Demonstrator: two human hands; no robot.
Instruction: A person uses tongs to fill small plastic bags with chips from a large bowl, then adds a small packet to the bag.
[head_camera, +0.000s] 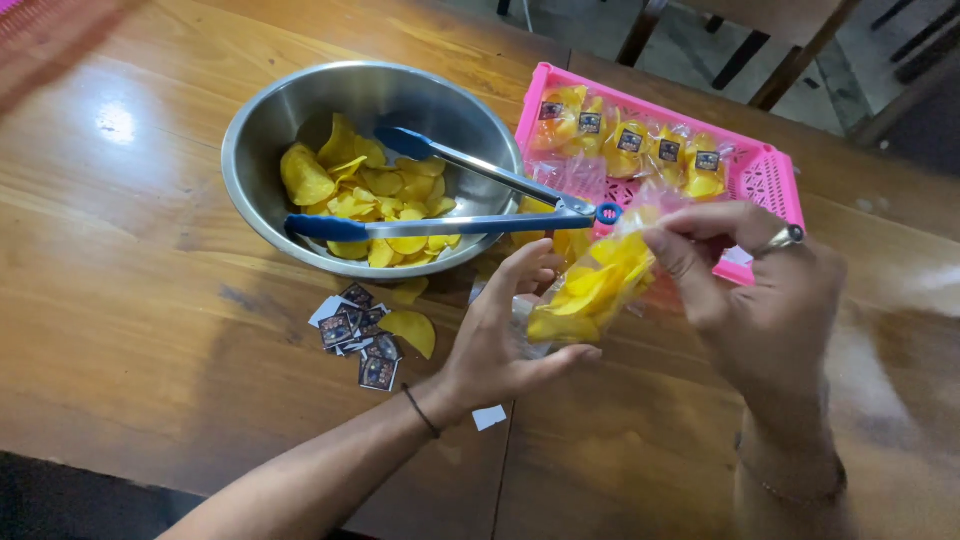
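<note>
now both hands, left hand (500, 345) and right hand (760, 290), pinch a clear bag of chips (590, 285); sealing seems underway, probably needing a label (378, 372) next.

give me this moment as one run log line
left hand: holds chip bag | right hand: pinches bag top | tongs: on bowl | basket: filled bags

A home dining spot: wooden table (150, 300), chair legs (790, 70), tiled floor (700, 50).
</note>
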